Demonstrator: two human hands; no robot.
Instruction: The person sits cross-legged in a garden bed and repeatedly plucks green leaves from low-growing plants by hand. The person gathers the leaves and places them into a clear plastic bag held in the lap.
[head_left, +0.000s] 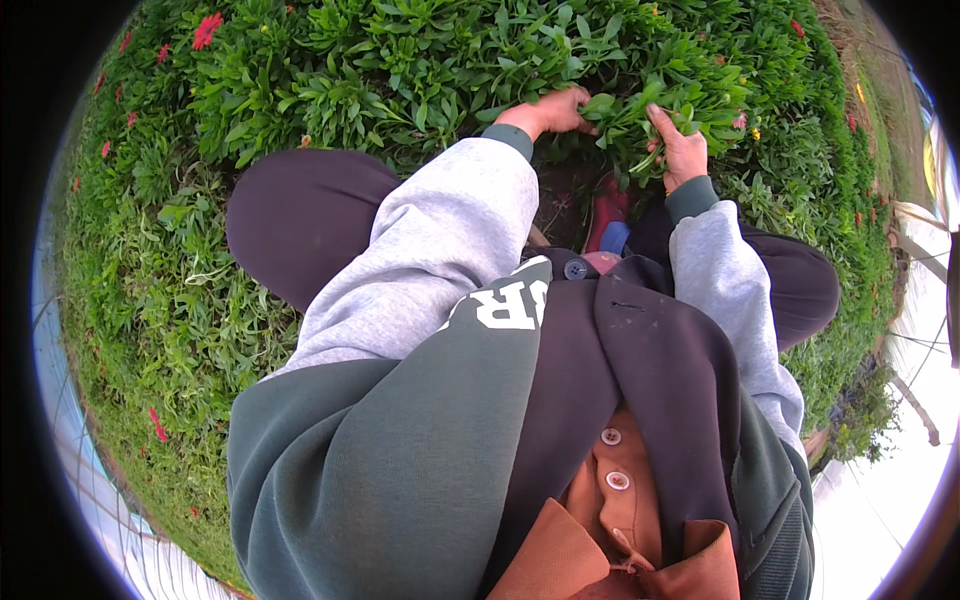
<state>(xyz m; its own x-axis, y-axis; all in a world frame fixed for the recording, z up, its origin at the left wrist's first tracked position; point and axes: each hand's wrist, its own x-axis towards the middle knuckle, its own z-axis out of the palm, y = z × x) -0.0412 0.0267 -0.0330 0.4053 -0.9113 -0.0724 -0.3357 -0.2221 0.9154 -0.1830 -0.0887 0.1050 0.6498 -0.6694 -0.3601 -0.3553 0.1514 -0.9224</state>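
My right hand (684, 150) grips a small bunch of green leafy cuttings (643, 160), its thumb pressed over the leaves and the stem ends sticking out on the left side. Left of it, my left hand (551, 112) reaches into the dense foliage (450, 82) of a flowering plant bed. Leaves partly cover its fingertips, so whether they pinch a stem cannot be told. Between and below the hands is a shaded gap of dark soil (559, 199).
My bent knees (307, 217) spread on both sides among the plants. A dark red shoe (609, 206) stands in the gap. Red flowers (207, 31) dot the bed. A dirt path (900, 112) runs along the right, with pale sheeting (919, 330) and wooden poles (916, 412) beyond.
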